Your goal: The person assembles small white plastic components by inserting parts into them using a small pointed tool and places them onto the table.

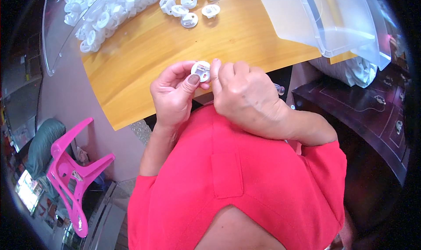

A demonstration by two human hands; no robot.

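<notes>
Between the thumb and fingers of my left hand (173, 90) is a small round white plastic part (201, 71), its hollow inner side with slots turned up. My right hand (247, 94) is closed, palm down, around what looks like a screwdriver; its clear handle end (279, 89) sticks out on the wrist side. A thin metal tip shows at the inside of the white part, while most of the tool is hidden by my fingers. Both hands are just over the near edge of the wooden table (144, 74).
Many similar white parts (103, 20) are heaped at the far left by a clear plastic tub wall (57, 44); several lie loose beside them. A translucent bin (302, 22) stands far right, above a dark cabinet (351, 105). At left is a pink plastic stool (74, 171).
</notes>
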